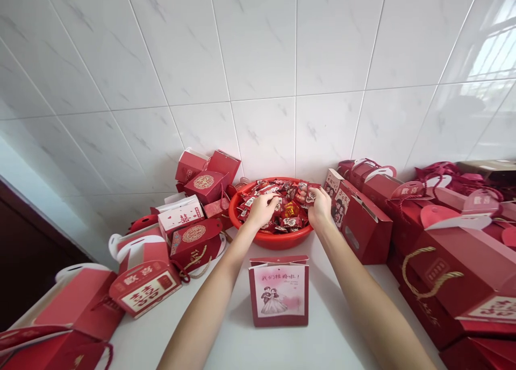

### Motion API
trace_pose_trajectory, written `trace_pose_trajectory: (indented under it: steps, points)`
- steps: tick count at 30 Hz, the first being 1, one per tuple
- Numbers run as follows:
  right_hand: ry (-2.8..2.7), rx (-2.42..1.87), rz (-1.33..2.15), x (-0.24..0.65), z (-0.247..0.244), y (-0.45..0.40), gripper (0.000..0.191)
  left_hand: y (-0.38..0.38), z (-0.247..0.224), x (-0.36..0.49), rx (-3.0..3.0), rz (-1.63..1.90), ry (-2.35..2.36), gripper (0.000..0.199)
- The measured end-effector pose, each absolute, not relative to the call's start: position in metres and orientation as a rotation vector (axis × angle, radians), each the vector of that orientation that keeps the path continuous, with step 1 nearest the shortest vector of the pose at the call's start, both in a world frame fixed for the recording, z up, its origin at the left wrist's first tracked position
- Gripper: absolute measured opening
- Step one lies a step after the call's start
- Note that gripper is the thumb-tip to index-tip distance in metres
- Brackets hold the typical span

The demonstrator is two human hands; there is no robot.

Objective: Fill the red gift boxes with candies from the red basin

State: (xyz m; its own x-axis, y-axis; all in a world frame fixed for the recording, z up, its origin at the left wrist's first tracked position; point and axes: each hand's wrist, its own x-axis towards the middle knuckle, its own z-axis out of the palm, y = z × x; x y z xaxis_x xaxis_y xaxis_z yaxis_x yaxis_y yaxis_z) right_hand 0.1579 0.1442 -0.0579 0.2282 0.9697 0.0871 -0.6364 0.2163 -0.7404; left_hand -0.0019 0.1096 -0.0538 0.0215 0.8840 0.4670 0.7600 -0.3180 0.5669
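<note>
Within the round red plastic basin [279,243], small sweets in glossy red wrappers [292,223] lie heaped. My right grip [319,205] pinches one near the rim; whether my left grip [263,211], curled over the pile, holds any, I cannot tell. Dragging sideways could spill sweets over the brim, and a low pull back could topple the upright red cardboard box with a printed couple [279,294], nearer me on the white bench [258,354].

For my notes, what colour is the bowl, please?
The bowl is bright red in the head view.
</note>
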Motion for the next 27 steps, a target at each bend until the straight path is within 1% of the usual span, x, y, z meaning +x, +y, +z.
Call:
trace_pose_trajectory:
  steps: [1,2,5,6,9,11,13,18,20,24,27]
  points:
    - [-0.619,-0.646,1.224,0.158,-0.057,0.144,0.019,0.11,-0.054,-0.002,2.102,1.197,1.715,0.026]
    - [-0.614,-0.645,1.229,0.158,-0.057,0.143,0.018,0.111,-0.053,-0.001,2.11,1.197,1.701,0.03]
    - [-0.6,-0.642,1.234,0.157,-0.057,0.143,0.016,0.114,-0.051,0.006,2.276,1.087,1.676,0.051]
    - [-0.597,-0.64,1.234,0.157,-0.057,0.143,0.016,0.115,-0.05,0.009,2.353,1.01,1.673,0.053]
    - [-0.594,-0.628,1.232,0.157,-0.057,0.142,0.015,0.116,-0.047,0.017,2.509,0.744,1.681,0.048]
    - [-0.596,-0.617,1.23,0.157,-0.056,0.142,0.015,0.117,-0.046,0.02,2.512,0.68,1.695,0.047]
    - [-0.596,-0.607,1.228,0.157,-0.056,0.142,0.015,0.117,-0.048,0.019,2.464,0.785,1.685,0.048]
    - [-0.582,-0.6,1.225,0.158,-0.057,0.142,0.016,0.122,-0.054,0.01,2.223,1.402,1.566,0.037]
    - [-0.591,-0.594,1.236,0.158,-0.057,0.141,0.016,0.125,-0.056,0.006,2.054,1.587,1.522,0.034]
    - [-0.669,-0.575,1.305,0.156,-0.055,0.136,0.021,0.129,-0.058,0.003,1.785,1.765,1.433,0.036]
    - [-0.778,-0.566,1.41,0.154,-0.053,0.131,0.026,0.128,-0.057,0.004,1.753,1.751,1.328,0.037]
